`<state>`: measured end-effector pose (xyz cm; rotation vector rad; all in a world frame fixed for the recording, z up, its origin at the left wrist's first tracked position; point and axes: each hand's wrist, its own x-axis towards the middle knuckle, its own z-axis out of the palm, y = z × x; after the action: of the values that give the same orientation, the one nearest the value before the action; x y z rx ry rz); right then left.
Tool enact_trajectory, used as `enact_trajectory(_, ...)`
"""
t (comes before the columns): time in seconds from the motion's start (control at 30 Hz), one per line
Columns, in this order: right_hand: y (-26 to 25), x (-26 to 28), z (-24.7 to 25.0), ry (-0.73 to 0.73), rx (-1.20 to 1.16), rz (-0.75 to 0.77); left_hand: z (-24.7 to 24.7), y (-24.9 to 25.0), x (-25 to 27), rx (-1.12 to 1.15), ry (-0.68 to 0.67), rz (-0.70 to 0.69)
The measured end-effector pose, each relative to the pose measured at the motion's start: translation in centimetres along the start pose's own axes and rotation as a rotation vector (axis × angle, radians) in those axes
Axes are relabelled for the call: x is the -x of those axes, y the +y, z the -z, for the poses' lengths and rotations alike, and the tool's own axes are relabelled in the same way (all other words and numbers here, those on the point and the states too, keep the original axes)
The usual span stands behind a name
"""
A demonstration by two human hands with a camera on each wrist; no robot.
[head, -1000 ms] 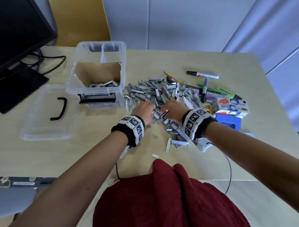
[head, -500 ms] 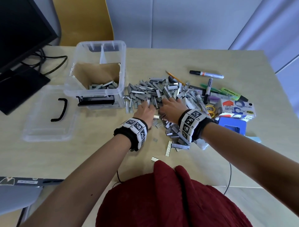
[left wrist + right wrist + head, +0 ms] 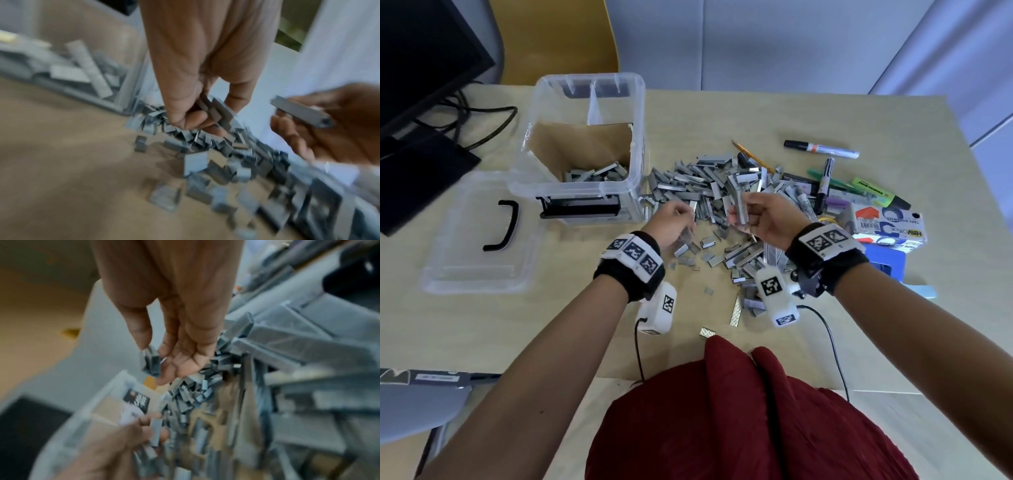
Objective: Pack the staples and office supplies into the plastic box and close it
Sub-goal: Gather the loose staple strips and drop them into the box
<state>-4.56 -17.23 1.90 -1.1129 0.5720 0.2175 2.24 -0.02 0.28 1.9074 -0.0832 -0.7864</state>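
Note:
A heap of grey staple strips (image 3: 709, 192) covers the middle of the table, just right of the clear plastic box (image 3: 640, 137), which holds a cardboard liner and some staples (image 3: 595, 173). My left hand (image 3: 674, 222) hovers above the heap's near left edge, its fingers curled round a few staple strips (image 3: 216, 110). My right hand (image 3: 756, 216) is raised over the heap and pinches a long staple strip (image 3: 739, 210) between thumb and fingers (image 3: 150, 360). The box's clear lid (image 3: 479, 240) with a black handle lies flat to the left.
Markers (image 3: 820, 149), a pencil (image 3: 748, 152), a green highlighter (image 3: 880, 193), a tape box (image 3: 887, 226) and a blue item (image 3: 883, 262) lie right of the heap. A monitor (image 3: 424, 61) and cables (image 3: 479, 126) stand at far left. Loose staples dot the near table.
Both hands have lifted off the heap, each coming up with staple strips, and have drawn slightly apart.

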Motion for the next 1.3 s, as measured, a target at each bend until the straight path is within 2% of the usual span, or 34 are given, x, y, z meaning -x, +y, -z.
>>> enact_trajectory(0.03, -0.1, 0.1, 0.1, 0.003, -0.108, -0.03, 0.2, 0.0, 0.0, 0.251, -0.034, 0.061)
enact_trajectory(0.1, -0.2, 0.2, -0.2, 0.0, -0.177, -0.06, 0.5, -0.1, 0.2, 0.704, -0.08, 0.168)
enact_trajectory(0.13, -0.2, 0.2, -0.5, -0.001, -0.136, -0.063, 0.8, -0.3, 0.3, 0.848, -0.085, 0.201)
enact_trajectory(0.2, 0.0, -0.1, -1.1, 0.02, 0.125, -0.022, 1.1, -0.6, 0.1, 0.998, -0.097, 0.225)
enact_trajectory(0.3, 0.6, -0.5, -2.3, 0.017, 0.818, 0.107, 1.5, -0.8, -0.3, 1.099, -0.11, 0.281)
enact_trajectory(0.4, 1.5, -0.8, -3.9, -0.099, 1.39, 0.223, 1.8, -0.8, -0.1, 1.137, -0.124, 0.315)
enact_trajectory(0.47, 2.0, -1.1, -4.7, -0.151, 1.615, 0.23, 1.8, -0.7, 0.2, 1.136, -0.111, 0.308)
enact_trajectory(0.53, 2.3, -1.4, -5.3, -0.132, 1.758, 0.236, 1.8, -0.7, 0.5, 1.087, -0.099, 0.273)
enact_trajectory(0.67, 2.3, -1.4, -5.8, -0.106, 1.861, 0.22, 2.2, -0.6, 0.9, 0.931, -0.076, 0.242)
enact_trajectory(0.77, 2.3, -1.8, -5.4, -0.09, 1.771, 0.157, 2.6, -0.7, 1.0, 0.627, -0.072, 0.209)
enact_trajectory(0.83, 2.2, -2.1, -4.6, -0.08, 1.56, 0.083, 2.6, -0.7, 1.4, 0.183, -0.075, 0.137)
enact_trajectory(0.9, 1.8, -2.1, -3.5, -0.083, 1.187, -0.006, 2.4, -0.8, 1.6, -0.283, -0.06, 0.045)
enact_trajectory(0.97, 1.3, -1.4, -2.5, -0.107, 0.71, -0.089, 2.0, -1.1, 1.4, -0.573, -0.032, -0.05)
enact_trajectory(1.03, 1.1, -0.8, -1.7, -0.115, 0.275, -0.131, 1.7, -1.4, 1.2, -0.774, -0.065, -0.091)
enact_trajectory(1.1, 1.3, -0.3, -1.2, -0.131, 0.007, -0.155, 1.3, -1.3, 1.4, -0.925, -0.151, -0.082)
enact_trajectory(1.2, 1.4, 0.4, -1.3, -0.194, -0.13, -0.15, 0.6, -1.1, 1.7, -1.112, -0.162, -0.076)
enact_trajectory(1.3, 1.6, 0.7, -1.3, -0.238, -0.202, -0.109, -0.1, -1.3, 1.8, -1.177, -0.125, -0.092)
